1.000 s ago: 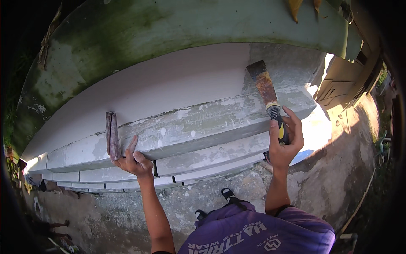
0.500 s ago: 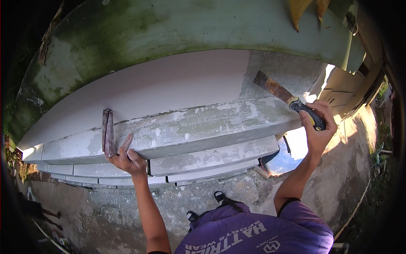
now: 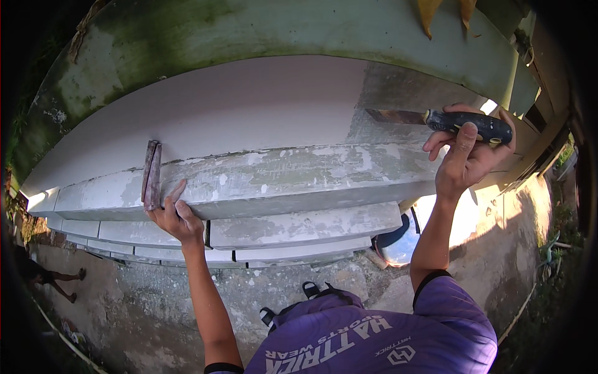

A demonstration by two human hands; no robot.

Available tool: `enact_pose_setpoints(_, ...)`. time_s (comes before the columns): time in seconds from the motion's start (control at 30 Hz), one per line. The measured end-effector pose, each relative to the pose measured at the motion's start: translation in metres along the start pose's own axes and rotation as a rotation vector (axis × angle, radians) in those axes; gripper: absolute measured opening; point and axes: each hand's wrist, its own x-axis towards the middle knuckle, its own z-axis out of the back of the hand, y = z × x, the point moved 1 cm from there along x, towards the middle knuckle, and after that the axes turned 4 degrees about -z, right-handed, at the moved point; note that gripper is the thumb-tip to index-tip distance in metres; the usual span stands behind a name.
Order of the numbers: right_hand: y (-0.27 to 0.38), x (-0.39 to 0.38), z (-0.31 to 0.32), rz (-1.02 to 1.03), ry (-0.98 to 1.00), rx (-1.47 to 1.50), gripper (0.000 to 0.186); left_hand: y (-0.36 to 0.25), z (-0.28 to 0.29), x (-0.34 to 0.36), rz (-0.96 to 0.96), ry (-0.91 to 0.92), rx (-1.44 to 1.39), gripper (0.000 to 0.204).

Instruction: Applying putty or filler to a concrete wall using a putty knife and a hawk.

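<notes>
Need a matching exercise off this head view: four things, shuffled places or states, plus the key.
Things
1. scraper
2. folded strip
3. ledge
4. dry leaves

Places or states
A. patchy grey and white, running across the view
B. held in the right hand, blade pointing to the picture's left
C. yellow-brown, hanging at the top edge of the picture
D. at the fingers of the left hand

Pairs: 1-B, 2-D, 3-A, 4-C
</notes>
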Motion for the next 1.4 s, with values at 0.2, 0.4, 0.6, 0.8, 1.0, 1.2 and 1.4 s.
enact_pose_setpoints(0.2, 0.006, 0.004, -0.007, 0.020, -0.047, 0.062, 0.054, 0.001, -0.001, 0.001, -0.036, -0.007, 0.036, 0.045)
enact_pose_setpoints(0.4, -0.006, -0.003, -0.007, -0.052, 0.025, 0.059, 0.052, 0.003, 0.000, 0.000, -0.011, 0.046, 0.022, 0.044)
enact_pose_setpoints(0.6, -0.013, -0.002, -0.003, -0.129, 0.057, 0.083, 0.049, 0.001, 0.001, -0.002, -0.013, -0.025, 0.020, 0.046)
enact_pose_setpoints(0.8, -0.020, -0.014, -0.005, -0.110, -0.030, 0.087, 0.050, -0.002, 0.000, 0.000, -0.016, -0.021, 0.012, 0.046)
enact_pose_setpoints(1.0, -0.027, -0.017, -0.011, -0.081, -0.177, 0.054, 0.049, -0.003, 0.000, -0.001, 0.003, -0.014, 0.007, 0.046)
enact_pose_setpoints(1.2, -0.033, -0.021, -0.015, -0.076, -0.102, 0.120, 0.048, -0.006, 0.000, 0.001, 0.015, -0.015, 0.008, 0.045)
enact_pose_setpoints(1.4, -0.018, -0.017, -0.003, -0.088, -0.198, 0.133, 0.043, -0.004, 0.002, -0.002, 0.024, 0.017, 0.029, 0.044)
